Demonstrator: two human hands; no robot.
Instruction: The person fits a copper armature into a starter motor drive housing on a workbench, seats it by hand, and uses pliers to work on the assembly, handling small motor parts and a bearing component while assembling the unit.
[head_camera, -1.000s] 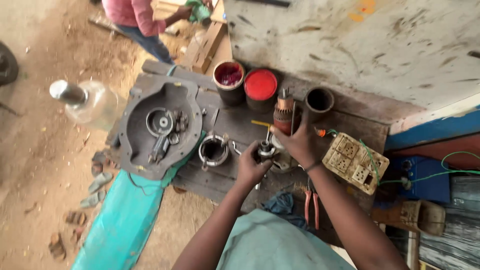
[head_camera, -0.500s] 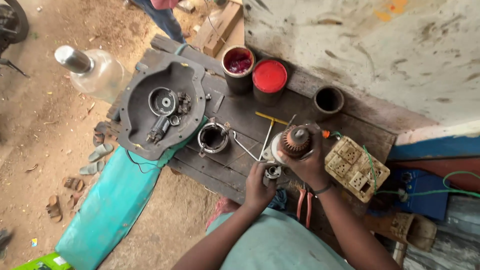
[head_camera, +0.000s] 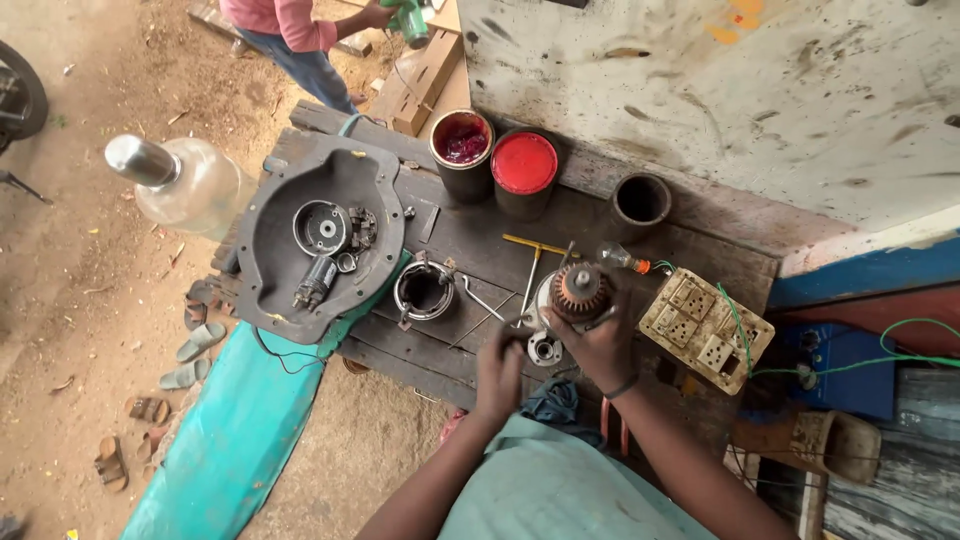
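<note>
Currently gripping the motor armature (head_camera: 580, 293) in the right hand (head_camera: 603, 345), fingers wrapped round its body, copper commutator end up, over the near edge of the wooden bench (head_camera: 620, 235). Left hand (head_camera: 500, 372) closed near the small round bearing cap (head_camera: 545, 349) just below the armature; can't tell whether pinching it or only touching.

Best practice here, as a judgement: keep armature shaft vertical, steady it close to the bench, line cap bore up with shaft before pushing, avoid squeezing the windings.

Count:
- 1 armature
- 1 bearing cap
- 1 ring-shaped housing (head_camera: 424, 291), left of hands
- 1 grey cover plate (head_camera: 265, 235) with small parts in it
- 3 pots: red-filled tin (head_camera: 462, 145), red-lidded tin (head_camera: 524, 165), empty dark cup (head_camera: 640, 203)
- 1 socket board (head_camera: 706, 330)
- 1 T-handle wrench (head_camera: 533, 258)
- 1 glass bottle (head_camera: 185, 180)
</note>
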